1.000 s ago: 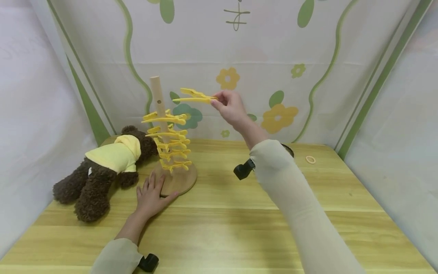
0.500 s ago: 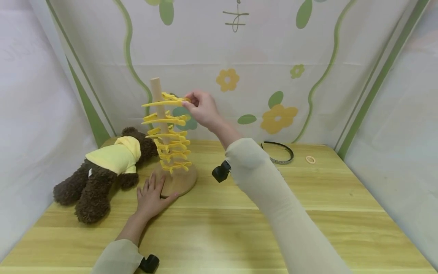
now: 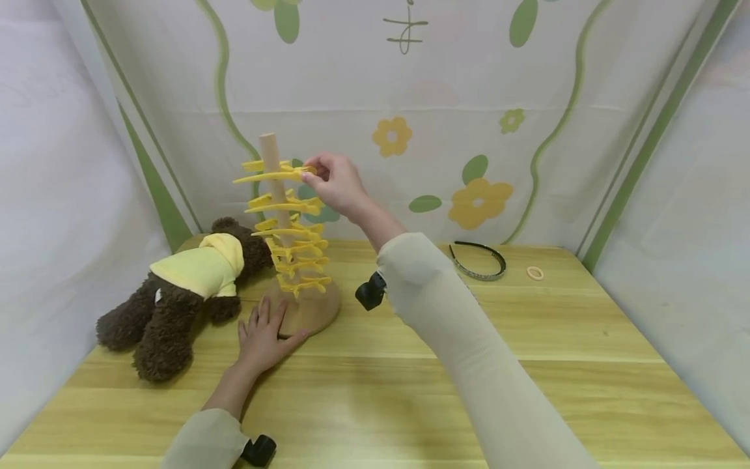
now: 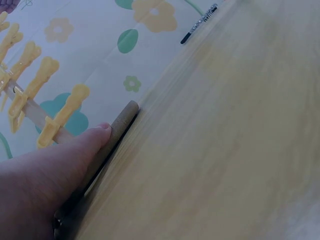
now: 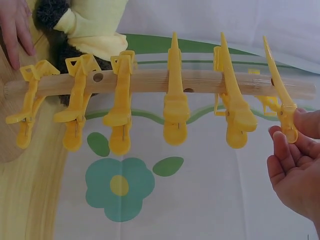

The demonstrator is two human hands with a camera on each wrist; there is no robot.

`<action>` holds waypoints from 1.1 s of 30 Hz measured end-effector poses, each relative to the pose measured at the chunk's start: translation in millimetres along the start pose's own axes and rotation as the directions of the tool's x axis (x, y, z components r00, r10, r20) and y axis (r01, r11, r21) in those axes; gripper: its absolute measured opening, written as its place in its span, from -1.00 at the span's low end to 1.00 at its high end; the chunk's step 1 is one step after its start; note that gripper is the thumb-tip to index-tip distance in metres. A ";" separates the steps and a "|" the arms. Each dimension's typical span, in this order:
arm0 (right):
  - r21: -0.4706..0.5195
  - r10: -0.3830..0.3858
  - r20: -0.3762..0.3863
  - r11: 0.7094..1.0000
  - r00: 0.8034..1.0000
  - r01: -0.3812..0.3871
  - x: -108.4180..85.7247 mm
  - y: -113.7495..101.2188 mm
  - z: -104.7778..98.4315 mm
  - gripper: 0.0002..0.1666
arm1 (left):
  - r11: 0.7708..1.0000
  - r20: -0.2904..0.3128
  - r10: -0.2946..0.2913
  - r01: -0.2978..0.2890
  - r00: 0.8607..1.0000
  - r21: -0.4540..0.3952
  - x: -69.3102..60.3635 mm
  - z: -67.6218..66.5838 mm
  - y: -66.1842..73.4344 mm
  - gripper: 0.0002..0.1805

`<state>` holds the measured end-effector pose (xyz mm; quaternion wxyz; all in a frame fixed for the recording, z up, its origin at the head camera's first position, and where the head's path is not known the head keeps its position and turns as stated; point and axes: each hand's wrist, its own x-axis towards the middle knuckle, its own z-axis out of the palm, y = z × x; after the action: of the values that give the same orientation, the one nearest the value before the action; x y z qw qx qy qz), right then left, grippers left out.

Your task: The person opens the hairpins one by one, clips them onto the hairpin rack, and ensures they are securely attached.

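Note:
A wooden post [image 3: 269,148] stands upright on a round wooden base [image 3: 319,316], with several yellow hair clips [image 5: 176,102] clamped along it one above another. Near its top, my right hand [image 3: 336,187] pinches the tail end of the highest yellow hair clip [image 5: 281,90] between thumb and fingers. That clip's jaws lie on either side of the post; whether they grip it I cannot tell. Down on the base's near left edge, my left hand [image 3: 263,340] rests with its fingers spread, the thumb [image 4: 95,137] along the rim.
To the left of the base lies a brown teddy bear [image 3: 196,270] in a yellow hoodie. A black headband [image 3: 479,262] with a glittery band and a small pale ring [image 3: 534,273] lie at the back right of the wooden table [image 3: 556,319]. A printed curtain hangs behind.
My right hand has carried the hair clip leftward to the post, and its jaws now stand around the post near the top. The left hand has stayed on the base.

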<state>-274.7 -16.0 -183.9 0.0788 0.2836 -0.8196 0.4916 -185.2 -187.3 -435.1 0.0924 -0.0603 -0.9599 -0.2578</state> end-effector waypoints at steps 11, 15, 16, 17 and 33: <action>0.037 0.000 0.050 0.999 0.999 -0.002 -3.2 0.7 -3.4 -0.69 | 0.999 0.060 -0.019 0.017 0.998 0.040 4.1 0.0 -5.6 -0.04; 0.031 0.025 0.060 0.999 0.998 -0.027 -3.5 0.6 -4.5 -0.64 | 0.999 0.058 -0.020 0.018 0.998 0.037 3.5 0.6 -4.5 -0.03; 0.032 0.030 0.062 0.999 0.998 -0.032 -3.4 0.7 -4.7 -0.62 | 0.999 0.059 -0.020 0.018 0.998 0.037 3.5 0.9 -4.5 -0.03; 0.032 0.033 0.064 0.999 0.997 -0.035 -3.2 0.9 -4.8 -0.61 | 0.999 0.060 -0.021 0.019 0.998 0.037 3.5 1.3 -4.5 -0.03; -0.035 -0.019 0.105 0.999 0.994 0.023 -33.9 16.3 -29.3 -0.33 | 0.997 0.086 -0.051 0.046 0.995 0.064 3.8 -17.2 3.5 0.09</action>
<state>-259.9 27.9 -195.4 0.0460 0.3163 -0.8283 0.4602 -185.8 -192.7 -418.0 0.0460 -0.0454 -0.9717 -0.2271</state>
